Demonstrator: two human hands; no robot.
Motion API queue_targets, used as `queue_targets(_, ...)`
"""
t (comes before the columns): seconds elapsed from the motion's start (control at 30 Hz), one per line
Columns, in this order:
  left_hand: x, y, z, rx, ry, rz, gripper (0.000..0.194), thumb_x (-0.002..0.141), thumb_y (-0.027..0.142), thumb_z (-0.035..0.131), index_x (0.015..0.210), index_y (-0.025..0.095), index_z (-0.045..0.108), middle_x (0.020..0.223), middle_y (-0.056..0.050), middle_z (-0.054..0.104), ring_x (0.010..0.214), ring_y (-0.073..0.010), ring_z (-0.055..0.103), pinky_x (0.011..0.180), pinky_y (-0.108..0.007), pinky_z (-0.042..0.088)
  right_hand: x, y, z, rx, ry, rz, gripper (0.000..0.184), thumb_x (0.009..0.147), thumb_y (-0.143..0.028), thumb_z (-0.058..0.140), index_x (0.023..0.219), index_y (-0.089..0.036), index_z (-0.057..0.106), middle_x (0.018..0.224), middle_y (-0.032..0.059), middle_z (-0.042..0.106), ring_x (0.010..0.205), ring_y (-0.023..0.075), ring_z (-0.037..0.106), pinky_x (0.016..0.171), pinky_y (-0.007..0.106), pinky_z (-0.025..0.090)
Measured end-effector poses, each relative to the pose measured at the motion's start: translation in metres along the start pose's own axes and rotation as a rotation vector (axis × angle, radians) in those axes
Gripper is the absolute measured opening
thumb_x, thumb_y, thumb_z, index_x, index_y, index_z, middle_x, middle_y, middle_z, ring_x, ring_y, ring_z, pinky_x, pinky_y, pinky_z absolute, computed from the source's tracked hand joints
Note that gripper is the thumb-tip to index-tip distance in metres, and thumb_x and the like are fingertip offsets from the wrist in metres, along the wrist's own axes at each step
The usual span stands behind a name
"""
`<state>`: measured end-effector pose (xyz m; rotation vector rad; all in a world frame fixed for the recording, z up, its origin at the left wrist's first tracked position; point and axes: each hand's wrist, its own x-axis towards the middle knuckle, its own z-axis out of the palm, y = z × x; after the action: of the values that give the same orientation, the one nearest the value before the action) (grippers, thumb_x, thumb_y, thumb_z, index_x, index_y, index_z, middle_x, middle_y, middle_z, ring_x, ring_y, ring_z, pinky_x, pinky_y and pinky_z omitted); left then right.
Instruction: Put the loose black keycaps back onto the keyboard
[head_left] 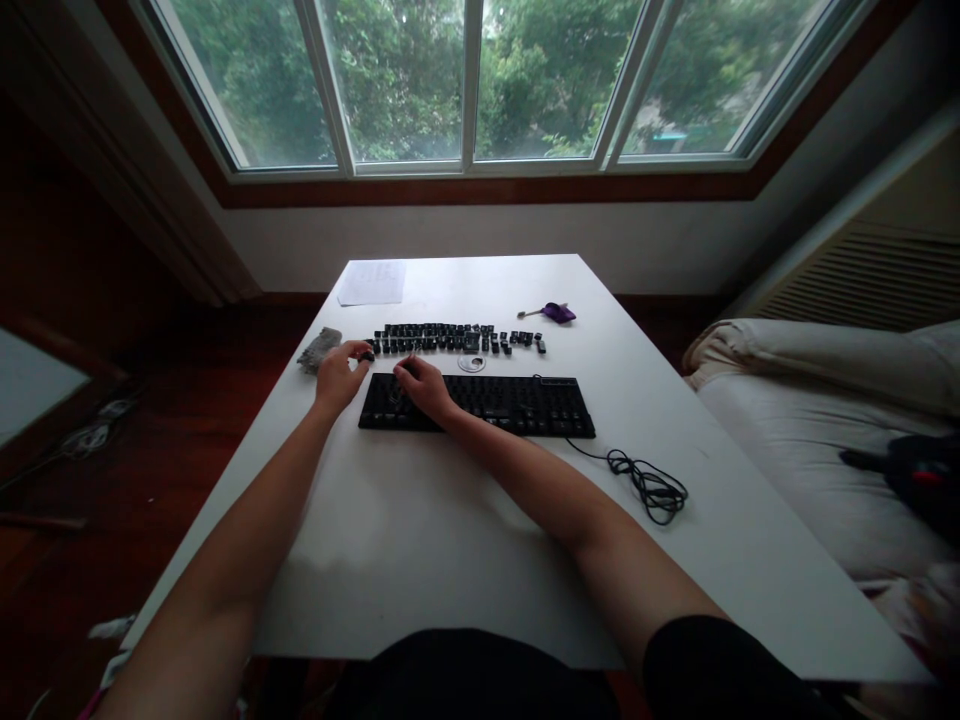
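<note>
A black keyboard (517, 402) lies on the white table, many of its keycaps off. My right hand (426, 388) is closed in a pinch above the keyboard's left part; a thin, looped shape seems to hang below the fingers, too small to name. At the left end of the rows of loose keycaps (435, 345), my left hand (341, 378) has thumb and fingers closed on a black keycap (366, 356). Between the keycaps and the keyboard lies a small white round disc (472, 364).
A crumpled grey cloth (319, 348) lies left of my left hand. Farther back are a sheet of paper (373, 282), a brush (529, 313) and a purple item (559, 313). The keyboard's coiled cable (652, 487) rests on the right. A bed (787, 440) stands beside the table.
</note>
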<state>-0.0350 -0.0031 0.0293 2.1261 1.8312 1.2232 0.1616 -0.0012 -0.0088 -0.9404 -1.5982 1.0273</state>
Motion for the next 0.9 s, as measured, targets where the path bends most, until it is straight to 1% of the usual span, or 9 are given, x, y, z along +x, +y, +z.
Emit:
queue_targets(0.1,0.02,-0.01,0.008,0.119,-0.026,0.052,0.027,0.079,0.02,0.062,0.106,0.021,0.069,0.102,-0.007,0.071,0.096,-0.0259,0.062,0.089,-0.04,0.046,0.001,0.002,0.0,0.021,0.024,0.009,0.031,0.091,-0.049,0.051,0.09,-0.02,0.063,0.067,-0.0019,0.062,0.058,0.013,0.059,0.059,0.024,0.043)
queue_targets(0.17,0.03,-0.014,0.017,0.183,-0.083,0.106,0.026,0.079,0.018,0.061,0.103,0.021,0.071,0.102,-0.008,0.071,0.1,-0.0276,0.06,0.094,-0.041,0.043,0.002,0.002,-0.001,0.006,0.048,0.011,0.031,0.091,-0.05,0.052,0.09,-0.02,0.063,0.063,-0.0029,0.059,0.057,0.0132,0.06,0.059,0.023,0.042)
queue_targets(0.27,0.037,-0.017,0.032,0.254,-0.169,0.129,0.028,0.079,0.017,0.059,0.104,0.022,0.071,0.107,-0.007,0.071,0.103,-0.0282,0.058,0.098,-0.042,0.041,0.002,0.002,-0.002,-0.015,0.063,0.01,0.03,0.091,-0.049,0.052,0.091,-0.021,0.063,0.058,-0.0041,0.057,0.056,0.0133,0.06,0.061,0.024,0.042)
queue_targets(0.33,0.038,-0.018,0.039,0.306,-0.206,0.125,0.031,0.079,0.016,0.058,0.105,0.023,0.071,0.11,-0.007,0.071,0.105,-0.0287,0.057,0.097,-0.043,0.04,0.001,0.002,-0.002,-0.014,0.059,0.014,0.03,0.092,-0.049,0.051,0.091,-0.021,0.062,0.059,-0.0044,0.057,0.056,0.0133,0.06,0.061,0.023,0.043)
queue_targets(0.4,0.038,-0.02,0.044,0.354,-0.215,0.109,0.033,0.078,0.014,0.057,0.106,0.024,0.07,0.112,-0.006,0.071,0.107,-0.0298,0.056,0.095,-0.044,0.039,0.001,0.002,-0.002,-0.01,0.053,0.017,0.03,0.092,-0.049,0.051,0.091,-0.021,0.062,0.059,-0.0045,0.057,0.056,0.0133,0.06,0.06,0.023,0.043)
queue_targets(0.53,0.038,-0.024,0.048,0.39,-0.204,0.043,0.034,0.078,0.015,0.057,0.107,0.026,0.071,0.113,-0.005,0.072,0.109,-0.0313,0.054,0.093,-0.045,0.038,0.002,0.002,-0.002,-0.025,0.062,-0.015,0.03,0.091,-0.049,0.052,0.088,-0.021,0.062,0.063,-0.0041,0.056,0.058,0.0129,0.058,0.061,0.023,0.042)
queue_targets(0.63,0.038,-0.025,0.049,0.379,-0.219,0.031,0.034,0.079,0.018,0.058,0.109,0.026,0.07,0.115,-0.005,0.071,0.11,-0.0306,0.053,0.094,-0.044,0.036,0.002,0.003,-0.002,-0.038,0.075,-0.028,0.029,0.091,-0.048,0.052,0.088,-0.021,0.062,0.065,-0.0038,0.056,0.061,0.0131,0.056,0.062,0.024,0.042)
queue_targets(0.9,0.034,-0.024,0.053,0.38,-0.227,0.011,0.031,0.08,0.018,0.058,0.106,0.028,0.07,0.114,-0.004,0.07,0.112,-0.0309,0.051,0.092,-0.043,0.036,0.004,-0.001,-0.004,0.027,0.052,0.057,0.031,0.09,-0.048,0.052,0.087,-0.019,0.062,0.061,-0.0043,0.055,0.056,0.0124,0.056,0.059,0.023,0.042)
